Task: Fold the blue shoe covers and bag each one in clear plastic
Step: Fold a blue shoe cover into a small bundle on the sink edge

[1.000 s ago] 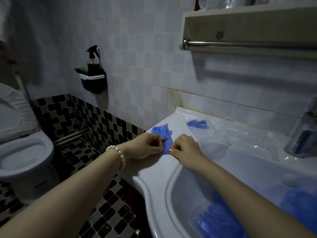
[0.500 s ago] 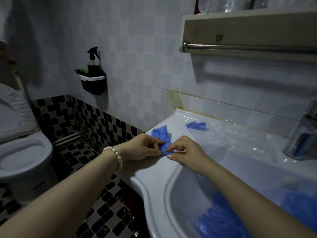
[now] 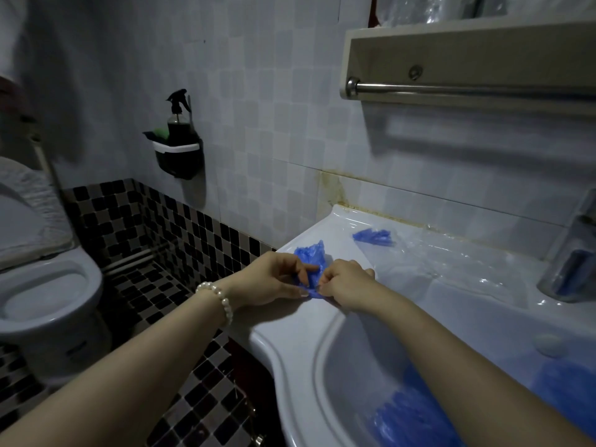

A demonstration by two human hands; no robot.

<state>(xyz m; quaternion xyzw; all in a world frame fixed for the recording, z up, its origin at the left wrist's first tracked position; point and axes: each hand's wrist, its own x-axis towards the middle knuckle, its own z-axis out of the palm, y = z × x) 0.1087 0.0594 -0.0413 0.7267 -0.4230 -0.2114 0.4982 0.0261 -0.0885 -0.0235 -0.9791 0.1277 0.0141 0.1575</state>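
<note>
both hands (image 3: 274,279) lower on shoe cover (image 3: 311,257) than before

The white sink (image 3: 325,321) ledge carries a blue shoe cover (image 3: 312,257) at its left corner, a second folded cover (image 3: 374,237) near the wall, and what looks like clear plastic sheeting (image 3: 451,262). More blue covers (image 3: 409,411) lie in the basin.

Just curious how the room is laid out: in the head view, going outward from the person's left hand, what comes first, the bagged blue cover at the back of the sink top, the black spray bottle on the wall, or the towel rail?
From the left hand:
1. Bagged blue cover, back of the sink top, to the right.
2. Black spray bottle, in the wall holder, up and left.
3. Towel rail, high on the right wall.
</note>
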